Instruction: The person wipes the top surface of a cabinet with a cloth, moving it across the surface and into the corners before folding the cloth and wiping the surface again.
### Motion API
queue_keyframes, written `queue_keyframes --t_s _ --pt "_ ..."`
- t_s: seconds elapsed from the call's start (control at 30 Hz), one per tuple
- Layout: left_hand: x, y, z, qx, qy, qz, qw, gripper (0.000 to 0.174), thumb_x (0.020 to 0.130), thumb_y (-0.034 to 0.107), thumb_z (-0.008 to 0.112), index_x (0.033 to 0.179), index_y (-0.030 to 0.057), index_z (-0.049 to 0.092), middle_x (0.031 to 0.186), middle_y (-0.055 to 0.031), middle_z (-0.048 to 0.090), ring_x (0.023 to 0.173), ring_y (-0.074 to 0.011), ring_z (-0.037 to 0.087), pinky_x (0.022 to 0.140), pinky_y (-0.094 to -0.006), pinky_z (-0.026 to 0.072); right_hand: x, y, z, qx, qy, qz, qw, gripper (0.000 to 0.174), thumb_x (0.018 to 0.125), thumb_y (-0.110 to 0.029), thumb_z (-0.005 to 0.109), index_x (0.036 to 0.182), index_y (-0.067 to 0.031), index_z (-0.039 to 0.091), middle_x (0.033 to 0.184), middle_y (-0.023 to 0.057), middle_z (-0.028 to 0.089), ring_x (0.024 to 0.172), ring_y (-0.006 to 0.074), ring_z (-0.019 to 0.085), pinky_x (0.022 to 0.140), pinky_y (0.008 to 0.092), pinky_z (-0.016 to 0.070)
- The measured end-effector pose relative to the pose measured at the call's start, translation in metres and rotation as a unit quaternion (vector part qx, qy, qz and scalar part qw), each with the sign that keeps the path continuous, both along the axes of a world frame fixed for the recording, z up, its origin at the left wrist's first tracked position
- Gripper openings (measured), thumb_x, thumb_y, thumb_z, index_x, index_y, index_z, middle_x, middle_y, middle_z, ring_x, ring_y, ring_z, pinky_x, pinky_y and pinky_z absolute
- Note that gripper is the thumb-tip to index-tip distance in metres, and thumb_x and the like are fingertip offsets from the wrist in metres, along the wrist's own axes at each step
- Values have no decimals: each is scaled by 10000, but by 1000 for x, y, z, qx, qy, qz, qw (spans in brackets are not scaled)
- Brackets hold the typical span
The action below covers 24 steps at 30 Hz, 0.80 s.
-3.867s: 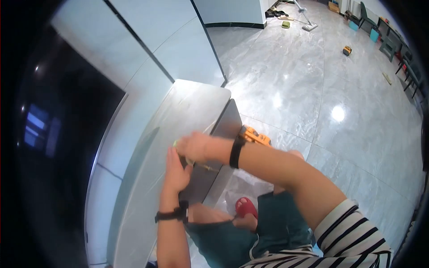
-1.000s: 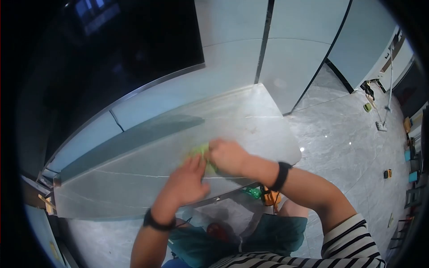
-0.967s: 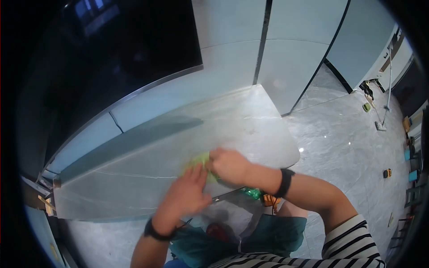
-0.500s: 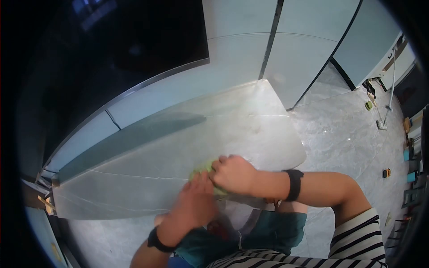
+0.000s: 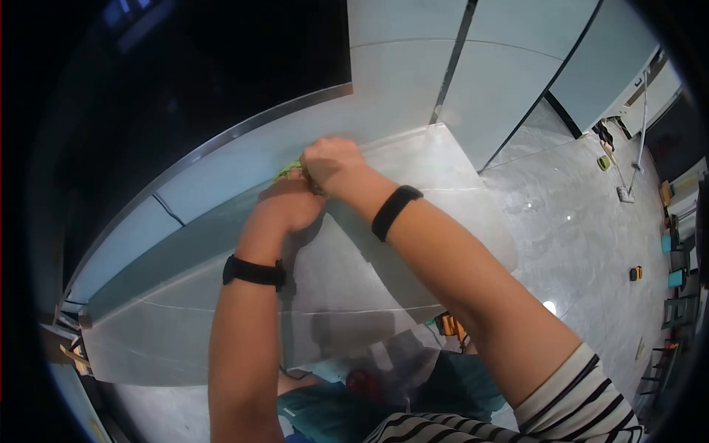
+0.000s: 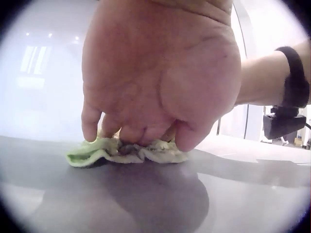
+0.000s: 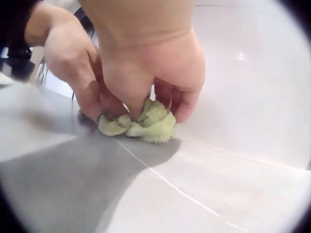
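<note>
A crumpled light-green cloth (image 5: 288, 172) lies on the grey marbled top (image 5: 347, 266) near its back edge, by the wall. The left hand (image 5: 288, 203) presses on it; in the left wrist view that hand (image 6: 160, 77) has its fingertips down on the cloth (image 6: 131, 153), thumb at the right. Beside it the right hand (image 5: 336, 162) grips the cloth's right part. The right wrist view shows the right hand (image 7: 155, 73) with fingers curled round the bunched cloth (image 7: 155, 124), close against the left hand (image 7: 73, 63).
A dark screen (image 5: 221, 66) hangs on the wall behind the top. A cable (image 5: 168, 210) runs down the pale wall panel. Below the front edge is an orange toy (image 5: 449, 325). A mop (image 5: 626, 194), a green slipper (image 5: 603, 162) and another toy (image 5: 636, 274) are on the floor at right.
Both hands and the cloth have moved from near the front edge to the back of the top, by the wall. The arms are now stretched further forward.
</note>
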State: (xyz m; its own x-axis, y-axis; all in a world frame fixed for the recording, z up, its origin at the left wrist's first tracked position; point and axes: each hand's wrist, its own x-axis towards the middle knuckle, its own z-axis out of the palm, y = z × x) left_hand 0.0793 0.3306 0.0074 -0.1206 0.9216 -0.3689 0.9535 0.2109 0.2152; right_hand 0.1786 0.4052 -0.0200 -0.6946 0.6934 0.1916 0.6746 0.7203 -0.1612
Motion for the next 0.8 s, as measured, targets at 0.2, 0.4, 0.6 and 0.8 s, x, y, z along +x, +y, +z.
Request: queue_keyframes --t_s 0.2,0.4,0.6,0.8 --pt "2 -45 4 47 -22 -24 998 401 830 283 558 1129 33 652 1181 -222 638 1111 -373 598 955 -449 476 15 -17 -22 10 20 55 998 137 773 -187 637 828 -112 738 915 144 697 910 326 676 773 437 539" --pt "50 -193 -10 118 -13 -214 970 594 762 264 605 1266 -39 516 1327 -271 523 1214 -413 522 986 -469 469 117 -159 -15 -41 -3 207 977 127 768 -175 599 837 -93 667 857 95 610 901 284 631 701 394 560" --pt "50 -195 -14 135 -6 -224 965 693 776 260 619 1329 -110 427 1373 -323 460 1320 -431 429 1070 -456 409 119 -157 -13 -1 16 234 972 98 731 -172 616 791 -96 630 806 79 596 824 257 621 671 356 544" --pt "9 -56 -2 25 -23 -41 999 669 812 292 592 1387 -1 415 1382 -234 499 1269 -408 479 1028 -461 439 23 -40 -31 25 98 78 992 131 800 -151 597 834 -121 719 922 117 701 944 311 660 773 401 550"
